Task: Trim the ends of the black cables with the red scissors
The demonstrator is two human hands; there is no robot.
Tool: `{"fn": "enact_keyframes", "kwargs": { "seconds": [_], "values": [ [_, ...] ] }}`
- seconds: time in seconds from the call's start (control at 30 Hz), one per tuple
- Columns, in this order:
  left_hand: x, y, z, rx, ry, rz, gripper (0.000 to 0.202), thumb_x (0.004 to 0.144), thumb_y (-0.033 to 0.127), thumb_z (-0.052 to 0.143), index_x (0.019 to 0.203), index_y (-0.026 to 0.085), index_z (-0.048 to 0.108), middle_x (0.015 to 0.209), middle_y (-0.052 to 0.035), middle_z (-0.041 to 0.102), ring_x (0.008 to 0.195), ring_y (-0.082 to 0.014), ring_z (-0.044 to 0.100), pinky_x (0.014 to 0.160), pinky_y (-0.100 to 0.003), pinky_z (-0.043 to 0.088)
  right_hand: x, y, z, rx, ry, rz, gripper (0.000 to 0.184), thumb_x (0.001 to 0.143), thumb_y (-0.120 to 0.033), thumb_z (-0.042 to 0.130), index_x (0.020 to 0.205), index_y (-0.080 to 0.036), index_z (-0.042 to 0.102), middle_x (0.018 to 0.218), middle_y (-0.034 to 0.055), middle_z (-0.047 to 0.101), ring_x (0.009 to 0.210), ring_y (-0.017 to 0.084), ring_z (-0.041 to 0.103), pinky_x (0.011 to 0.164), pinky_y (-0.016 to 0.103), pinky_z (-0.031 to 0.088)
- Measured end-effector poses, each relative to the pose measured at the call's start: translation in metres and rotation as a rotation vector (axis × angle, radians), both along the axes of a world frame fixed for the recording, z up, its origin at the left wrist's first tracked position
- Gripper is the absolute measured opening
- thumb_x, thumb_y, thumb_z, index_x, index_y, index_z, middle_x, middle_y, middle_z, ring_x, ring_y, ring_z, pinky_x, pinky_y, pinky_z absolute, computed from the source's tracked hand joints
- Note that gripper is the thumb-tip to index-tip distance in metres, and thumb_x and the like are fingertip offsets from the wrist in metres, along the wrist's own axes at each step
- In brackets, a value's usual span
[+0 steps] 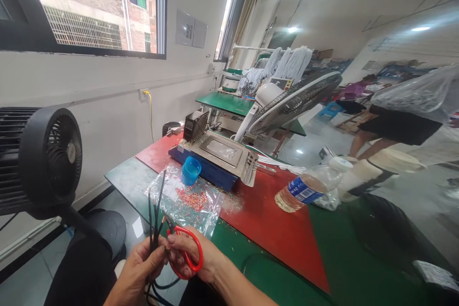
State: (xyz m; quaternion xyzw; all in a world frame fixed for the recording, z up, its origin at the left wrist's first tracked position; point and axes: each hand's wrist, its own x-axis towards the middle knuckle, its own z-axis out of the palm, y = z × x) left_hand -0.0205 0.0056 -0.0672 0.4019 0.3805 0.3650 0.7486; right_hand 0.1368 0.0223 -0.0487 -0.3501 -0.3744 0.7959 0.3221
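Observation:
Several thin black cables point(155, 222) stand up out of my left hand point(140, 260), which is closed around them. My right hand point(186, 251) grips a pair of scissors with red handles point(198, 244); their blades point up and away, close to the cables. The fingertips of both hands meet near the cable tips, where a bit of copper colour shows. Lower parts of the cables hang below my left hand. Just beyond the hands lies a clear plastic bag point(208, 213) with small red and yellow scraps point(193, 199) on it.
A blue cup point(191, 170) stands by a blue-based metal device point(218, 153) on the red mat point(265, 229). To the right are a bottle of liquid point(303, 191) and a large fan point(294, 103). A black fan point(53, 162) stands left. People point(398, 124) are in the background.

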Motion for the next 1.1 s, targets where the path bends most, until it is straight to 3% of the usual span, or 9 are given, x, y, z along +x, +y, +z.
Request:
{"fn": "enact_keyframes", "kwargs": {
  "seconds": [0.13,0.3,0.47,0.63,0.8,0.93,1.1],
  "values": [
    [-0.003,-0.001,0.004,0.018,-0.034,-0.057,0.028,0.08,0.037,0.051,0.085,0.009,0.045,0.077,-0.006,0.041,0.065,-0.0064,0.033,0.062,-0.019,0.028,-0.001,-0.001,0.002,-0.019,0.041,0.015,0.044,0.065,-0.045,0.066,0.067,-0.004,0.05,0.053,0.0033,0.042,0.035,0.007,0.037,0.029,0.015,0.028],
    [-0.004,-0.001,0.004,0.081,-0.041,-0.09,0.025,0.083,0.034,0.048,0.083,0.009,0.046,0.074,-0.0047,0.042,0.055,-0.0038,0.022,0.058,-0.02,0.025,-0.003,-0.001,0.007,-0.034,0.063,0.012,0.041,0.061,-0.042,0.067,0.065,-0.004,0.051,0.051,0.0028,0.043,0.033,0.007,0.037,0.028,0.015,0.027],
    [-0.002,0.001,-0.005,0.047,0.034,0.042,0.036,0.08,0.042,0.051,0.088,0.009,0.04,0.067,-0.0017,0.034,0.053,-0.004,0.017,0.05,-0.023,0.01,-0.005,-0.002,0.003,0.101,0.052,-0.044,0.048,0.07,-0.05,0.06,0.057,-0.004,0.05,0.042,0.002,0.037,0.032,0.008,0.036,0.029,0.017,0.024],
    [0.001,0.001,-0.001,-0.037,0.05,0.134,0.043,0.076,0.045,0.055,0.091,0.008,0.038,0.073,-0.0031,0.035,0.061,-0.0047,0.026,0.056,-0.02,0.021,-0.008,-0.003,0.002,0.206,0.075,-0.053,0.045,0.075,-0.047,0.057,0.061,-0.004,0.052,0.042,0.0022,0.038,0.033,0.009,0.037,0.031,0.018,0.025],
    [0.005,-0.001,0.007,-0.066,0.061,0.168,0.046,0.071,0.046,0.059,0.087,0.009,0.037,0.063,0.0003,0.034,0.052,-0.0034,0.018,0.05,-0.021,0.01,-0.009,-0.002,0.002,0.223,0.004,-0.07,0.041,0.072,-0.044,0.06,0.059,-0.006,0.052,0.041,0.0029,0.04,0.032,0.009,0.035,0.03,0.018,0.021],
    [0.006,0.0,0.005,-0.16,0.0,0.256,0.043,0.07,0.035,0.063,0.095,0.008,0.041,0.073,-0.003,0.042,0.064,-0.0043,0.033,0.059,-0.015,0.029,-0.008,-0.003,0.0,0.267,-0.07,-0.07,0.036,0.071,-0.04,0.062,0.064,-0.006,0.053,0.041,0.0021,0.041,0.031,0.009,0.035,0.03,0.018,0.022],
    [0.003,0.002,-0.005,-0.138,0.007,0.233,0.047,0.071,0.04,0.061,0.098,0.007,0.04,0.072,-0.003,0.041,0.058,-0.0033,0.026,0.051,-0.016,0.019,-0.006,-0.004,0.001,0.296,-0.087,-0.072,0.037,0.073,-0.041,0.061,0.065,-0.006,0.054,0.041,0.0018,0.041,0.031,0.009,0.034,0.03,0.017,0.021]
  ]
}}
